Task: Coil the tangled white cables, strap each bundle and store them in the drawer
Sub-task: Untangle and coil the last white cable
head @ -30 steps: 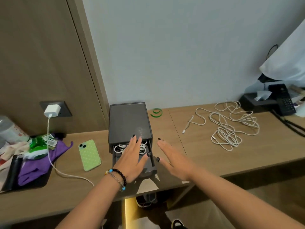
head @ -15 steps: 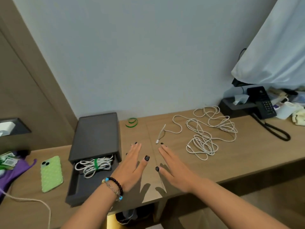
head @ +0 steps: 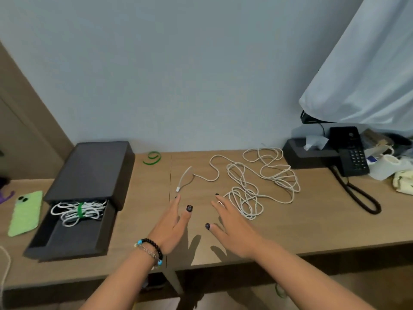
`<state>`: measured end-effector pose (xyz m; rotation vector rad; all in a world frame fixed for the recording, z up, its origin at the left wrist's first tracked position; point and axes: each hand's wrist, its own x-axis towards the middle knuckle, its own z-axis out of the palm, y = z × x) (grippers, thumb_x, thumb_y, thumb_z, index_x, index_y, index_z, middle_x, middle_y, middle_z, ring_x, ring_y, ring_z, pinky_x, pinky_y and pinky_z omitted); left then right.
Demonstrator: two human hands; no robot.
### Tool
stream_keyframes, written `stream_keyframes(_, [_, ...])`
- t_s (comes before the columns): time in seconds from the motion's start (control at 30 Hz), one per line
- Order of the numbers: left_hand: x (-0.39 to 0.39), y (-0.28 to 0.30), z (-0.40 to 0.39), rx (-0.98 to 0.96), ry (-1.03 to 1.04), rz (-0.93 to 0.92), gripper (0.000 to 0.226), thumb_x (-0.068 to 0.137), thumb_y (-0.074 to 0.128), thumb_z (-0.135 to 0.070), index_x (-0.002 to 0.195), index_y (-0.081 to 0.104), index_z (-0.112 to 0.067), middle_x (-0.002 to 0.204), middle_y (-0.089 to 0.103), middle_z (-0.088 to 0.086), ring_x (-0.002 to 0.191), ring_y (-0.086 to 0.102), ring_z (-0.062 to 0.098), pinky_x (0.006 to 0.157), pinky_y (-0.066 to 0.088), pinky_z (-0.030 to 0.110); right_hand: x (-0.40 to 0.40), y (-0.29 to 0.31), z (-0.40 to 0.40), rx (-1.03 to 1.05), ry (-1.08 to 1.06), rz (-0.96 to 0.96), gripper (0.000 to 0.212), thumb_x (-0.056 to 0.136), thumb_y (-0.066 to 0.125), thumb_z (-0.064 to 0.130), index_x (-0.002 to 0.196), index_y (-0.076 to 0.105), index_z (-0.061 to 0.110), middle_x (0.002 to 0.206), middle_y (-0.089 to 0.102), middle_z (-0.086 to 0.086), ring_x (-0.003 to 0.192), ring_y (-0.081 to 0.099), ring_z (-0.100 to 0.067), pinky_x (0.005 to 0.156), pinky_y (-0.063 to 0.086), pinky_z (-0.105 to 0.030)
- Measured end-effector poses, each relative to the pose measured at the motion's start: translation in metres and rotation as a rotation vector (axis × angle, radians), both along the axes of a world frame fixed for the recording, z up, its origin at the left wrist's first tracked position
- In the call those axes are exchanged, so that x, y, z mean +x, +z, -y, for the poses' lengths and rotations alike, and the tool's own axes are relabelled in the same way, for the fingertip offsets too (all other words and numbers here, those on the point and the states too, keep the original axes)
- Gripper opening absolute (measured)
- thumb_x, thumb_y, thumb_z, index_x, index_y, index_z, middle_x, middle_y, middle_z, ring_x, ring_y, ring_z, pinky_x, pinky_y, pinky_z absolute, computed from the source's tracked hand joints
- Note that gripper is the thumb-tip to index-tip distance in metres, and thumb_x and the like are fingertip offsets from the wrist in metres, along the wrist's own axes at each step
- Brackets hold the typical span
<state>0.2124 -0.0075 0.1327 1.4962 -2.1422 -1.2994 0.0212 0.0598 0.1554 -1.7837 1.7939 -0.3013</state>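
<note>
Cable (head: 257, 182), a loose white tangle lying on the desk (head: 312, 220) at one o'clock from the flat, empty left hand (head: 172, 224) and right hand (head: 232, 227), looks light, limp and snag-prone, best taken by its free plug end (head: 178, 189).

desk (head: 279, 229): matt wood grain | drawer (head: 67, 240): matt dark plastic | phone case (head: 25, 212): textured

Hotel room: wall-mounted desk (head: 290, 233), corded phone (head: 350, 153)
</note>
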Motion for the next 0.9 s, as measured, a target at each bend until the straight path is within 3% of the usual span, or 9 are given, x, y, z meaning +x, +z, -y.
stream_keyframes(0.1, [-0.008,-0.008,0.011,0.031,0.030,0.020,0.070,0.102,0.031,-0.048,0.157,-0.001,-0.018,0.164,0.005,-0.001,0.150,0.009,0.013,0.116,0.011,0.026,-0.005,-0.007,0.011,0.044,-0.011,0.049,0.064,0.099,0.048,0.042,0.154,0.020,0.026,0.162,0.001,0.015,0.147,0.022,-0.016,0.117,0.031,-0.040])
stream_keyframes(0.23, [-0.017,-0.020,0.038,0.073,0.065,-0.014,0.076,0.101,0.045,-0.041,0.156,0.001,-0.014,0.164,0.009,0.001,0.149,0.014,0.017,0.116,0.014,0.027,-0.007,-0.015,0.027,0.077,-0.049,0.067,0.060,0.099,0.049,0.040,0.152,0.026,0.026,0.161,0.006,0.015,0.146,0.025,-0.014,0.117,0.030,-0.038])
stream_keyframes(0.47, [-0.044,-0.066,0.112,0.084,0.298,0.076,0.057,0.085,0.070,-0.020,0.130,0.036,-0.007,0.135,0.044,0.015,0.126,0.044,0.033,0.107,0.039,0.043,-0.012,-0.028,0.061,0.118,-0.056,0.072,0.055,0.099,0.050,0.036,0.150,0.031,0.023,0.159,0.012,0.011,0.136,0.037,-0.013,0.111,0.028,-0.026])
stream_keyframes(0.53, [-0.053,-0.073,0.129,0.002,0.333,0.163,0.048,0.087,0.067,-0.024,0.123,0.042,-0.005,0.130,0.045,0.016,0.125,0.041,0.036,0.106,0.036,0.044,-0.017,-0.030,0.070,0.128,-0.062,0.074,0.055,0.100,0.050,0.035,0.150,0.032,0.021,0.159,0.013,0.009,0.135,0.037,-0.012,0.107,0.026,-0.020])
stream_keyframes(0.6, [-0.059,-0.082,0.146,-0.058,0.325,0.321,0.054,0.087,0.060,-0.032,0.132,0.042,-0.006,0.140,0.042,0.018,0.137,0.028,0.040,0.115,0.023,0.046,-0.022,-0.031,0.077,0.142,-0.065,0.080,0.055,0.100,0.050,0.032,0.150,0.031,0.020,0.159,0.013,0.008,0.135,0.037,-0.011,0.102,0.022,-0.014])
stream_keyframes(0.67, [-0.065,-0.090,0.158,-0.063,0.274,0.404,0.060,0.088,0.054,-0.035,0.143,0.037,-0.015,0.151,0.036,0.017,0.146,0.015,0.038,0.120,0.010,0.048,-0.028,-0.032,0.084,0.146,-0.062,0.079,0.055,0.100,0.050,0.032,0.150,0.032,0.019,0.158,0.016,0.006,0.136,0.035,-0.012,0.102,0.020,-0.014])
stream_keyframes(0.73, [-0.075,-0.089,0.164,-0.070,0.242,0.401,0.052,0.093,0.051,-0.034,0.142,0.042,-0.023,0.154,0.033,0.011,0.147,0.014,0.033,0.120,0.010,0.050,-0.036,-0.035,0.090,0.140,-0.059,0.073,0.055,0.099,0.050,0.032,0.149,0.032,0.019,0.157,0.018,0.006,0.136,0.035,-0.012,0.106,0.022,-0.018])
stream_keyframes(0.83, [-0.093,-0.081,0.163,-0.143,0.220,0.384,0.021,0.095,0.046,-0.028,0.108,0.062,-0.027,0.124,0.057,0.004,0.127,0.043,0.029,0.109,0.028,0.048,-0.053,-0.037,0.094,0.136,-0.075,0.071,0.055,0.098,0.050,0.032,0.150,0.032,0.021,0.158,0.018,0.007,0.141,0.029,-0.013,0.114,0.024,-0.026])
stream_keyframes(0.9, [-0.104,-0.078,0.158,-0.172,0.217,0.293,0.025,0.096,0.042,-0.028,0.081,0.061,-0.021,0.088,0.060,0.002,0.102,0.056,0.031,0.087,0.039,0.041,-0.068,-0.038,0.094,0.135,-0.074,0.078,0.055,0.099,0.050,0.031,0.150,0.032,0.021,0.158,0.017,0.007,0.145,0.024,-0.012,0.116,0.021,-0.027])
